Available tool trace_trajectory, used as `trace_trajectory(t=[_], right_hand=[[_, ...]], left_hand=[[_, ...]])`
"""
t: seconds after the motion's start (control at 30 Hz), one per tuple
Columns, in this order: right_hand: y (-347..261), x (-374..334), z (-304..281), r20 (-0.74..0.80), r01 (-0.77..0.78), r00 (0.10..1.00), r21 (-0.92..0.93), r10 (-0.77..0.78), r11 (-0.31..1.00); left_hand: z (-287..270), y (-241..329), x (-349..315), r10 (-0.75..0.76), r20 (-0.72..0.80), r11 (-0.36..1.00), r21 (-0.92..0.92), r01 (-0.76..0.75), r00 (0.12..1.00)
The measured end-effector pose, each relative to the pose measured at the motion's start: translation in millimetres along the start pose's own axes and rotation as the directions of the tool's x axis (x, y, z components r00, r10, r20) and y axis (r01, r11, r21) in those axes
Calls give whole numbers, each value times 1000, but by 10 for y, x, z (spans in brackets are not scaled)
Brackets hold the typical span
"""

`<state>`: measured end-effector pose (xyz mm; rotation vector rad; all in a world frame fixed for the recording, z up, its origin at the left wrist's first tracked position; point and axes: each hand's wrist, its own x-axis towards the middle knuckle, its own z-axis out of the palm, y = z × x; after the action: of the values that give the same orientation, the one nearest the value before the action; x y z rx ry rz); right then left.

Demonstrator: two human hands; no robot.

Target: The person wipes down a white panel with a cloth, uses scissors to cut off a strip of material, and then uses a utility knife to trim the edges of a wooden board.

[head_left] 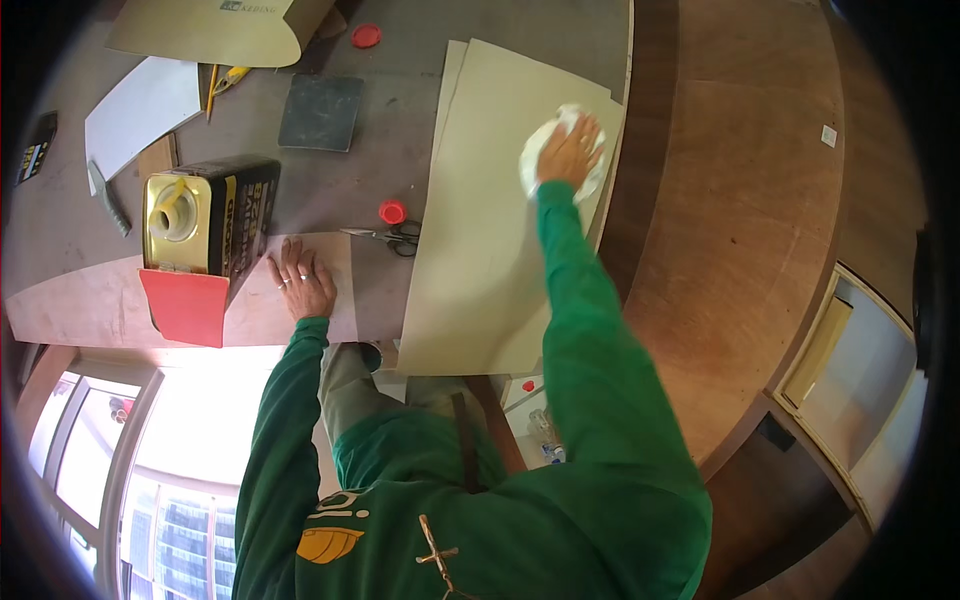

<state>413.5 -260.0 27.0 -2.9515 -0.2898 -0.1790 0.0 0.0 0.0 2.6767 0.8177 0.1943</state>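
Note:
My right hand (568, 154) is stretched far forward and presses a bunched white cloth (537, 160) against the upper part of a large beige sheet (490, 230). Its fingers are laid over the cloth, holding it beneath the palm. Another sheet of the same colour peeks out under the left edge. My left hand (303, 280) rests flat and open, fingers a little apart, on a thin wooden board (90, 300) along the near edge of the table. Beside it stands a metal can (210, 215) with a yellow spout, and a red flat piece (185, 307) leans at its front.
Scissors (395, 238) and a red cap (392, 211) lie between my hands. Farther off are a dark square plate (320, 112), another red cap (367, 36), a white sheet (145, 110), a utility knife (110, 200) and a pencil (212, 92). Brown wooden panelling (750, 220) borders the table's right side.

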Motion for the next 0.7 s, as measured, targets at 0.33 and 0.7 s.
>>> trace_trajectory(t=[0.33,0.7], right_hand=[[-149,-310,82,-3,-36,999,51,37,998],[84,-156,114,-63,-61,996,3,61,998]], left_hand=[[47,-121,48,20,-55,1000,15,-19,998],[27,-37,32,33,-48,999,-12,-33,998]])
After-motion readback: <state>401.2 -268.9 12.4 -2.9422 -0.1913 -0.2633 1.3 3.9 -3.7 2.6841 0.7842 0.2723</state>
